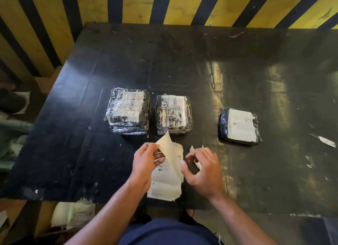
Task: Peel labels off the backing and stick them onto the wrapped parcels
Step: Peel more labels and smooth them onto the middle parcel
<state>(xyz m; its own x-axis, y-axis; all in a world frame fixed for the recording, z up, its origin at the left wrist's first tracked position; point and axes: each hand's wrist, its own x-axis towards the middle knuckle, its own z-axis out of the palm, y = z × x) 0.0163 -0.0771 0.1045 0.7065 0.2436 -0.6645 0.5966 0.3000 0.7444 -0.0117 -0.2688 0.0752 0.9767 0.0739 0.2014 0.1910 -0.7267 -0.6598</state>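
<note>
Right parcel (240,125) on the table (182,62) looks freshly labelled, two others unclear; left hand (145,164) pinches a lifted sheet (169,149) off the label stack (166,186), right hand (202,169) loosely curled, seemingly empty.

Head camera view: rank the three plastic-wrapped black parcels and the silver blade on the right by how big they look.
1. Left stacked parcel.
2. Middle parcel and right flat parcel look alike; not ranked.
3. Silver blade, clearly smallest.

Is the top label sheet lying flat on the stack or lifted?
Lifted: the left hand pinches the top sheet, curled upward off the label stack.
</note>
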